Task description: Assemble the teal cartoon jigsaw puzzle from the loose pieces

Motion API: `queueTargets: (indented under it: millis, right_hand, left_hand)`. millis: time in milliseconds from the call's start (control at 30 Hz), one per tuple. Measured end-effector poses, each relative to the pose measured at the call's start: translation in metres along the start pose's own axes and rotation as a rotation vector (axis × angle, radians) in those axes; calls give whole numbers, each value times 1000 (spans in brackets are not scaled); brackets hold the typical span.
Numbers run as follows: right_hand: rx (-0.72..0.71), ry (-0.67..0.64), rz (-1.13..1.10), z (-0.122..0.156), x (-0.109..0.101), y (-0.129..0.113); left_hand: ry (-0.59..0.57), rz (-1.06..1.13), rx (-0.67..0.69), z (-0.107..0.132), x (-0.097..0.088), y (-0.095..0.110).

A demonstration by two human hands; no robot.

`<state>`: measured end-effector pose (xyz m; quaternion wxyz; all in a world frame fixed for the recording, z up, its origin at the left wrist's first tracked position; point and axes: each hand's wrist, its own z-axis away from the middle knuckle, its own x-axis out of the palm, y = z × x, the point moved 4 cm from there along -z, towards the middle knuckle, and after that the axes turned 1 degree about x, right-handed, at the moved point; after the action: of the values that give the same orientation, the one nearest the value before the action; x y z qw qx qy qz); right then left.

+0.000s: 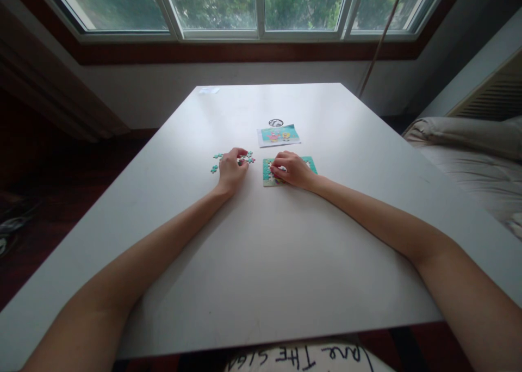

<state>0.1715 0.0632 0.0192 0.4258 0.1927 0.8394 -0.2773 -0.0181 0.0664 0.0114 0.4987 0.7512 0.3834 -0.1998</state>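
Note:
A small teal jigsaw puzzle lies partly assembled in the middle of the white table. My right hand rests on it, fingers curled and pinching a puzzle piece at its left part. Several loose teal pieces lie scattered to the left. My left hand lies among them, its fingers closed over pieces near its fingertips. What it grips is partly hidden.
Beyond the puzzle lies a picture card with cartoon figures, and a small dark ring behind it. A bed with grey bedding stands right of the table. Windows run along the far wall; a thin stick leans there.

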Motion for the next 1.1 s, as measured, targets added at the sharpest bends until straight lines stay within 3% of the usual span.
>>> queueTargets:
  millis: [100, 200, 567, 867, 1100]
  right_hand:
    - [6, 7, -12, 0, -1, 0]
    - [13, 19, -34, 0, -1, 0]
    - [106, 69, -154, -1, -4, 5]
    - [221, 109, -240, -1, -8, 14]
    - [264, 112, -301, -1, -9, 15]
  left_hand:
    - [-54, -258, 221, 9, 2, 19]
    - [-90, -383, 333, 16, 2, 29]
    - [-144, -417, 315, 16, 5, 28]
    - [-103, -302, 393, 15, 6, 26]
    - [-152, -233, 327, 14, 6, 27]
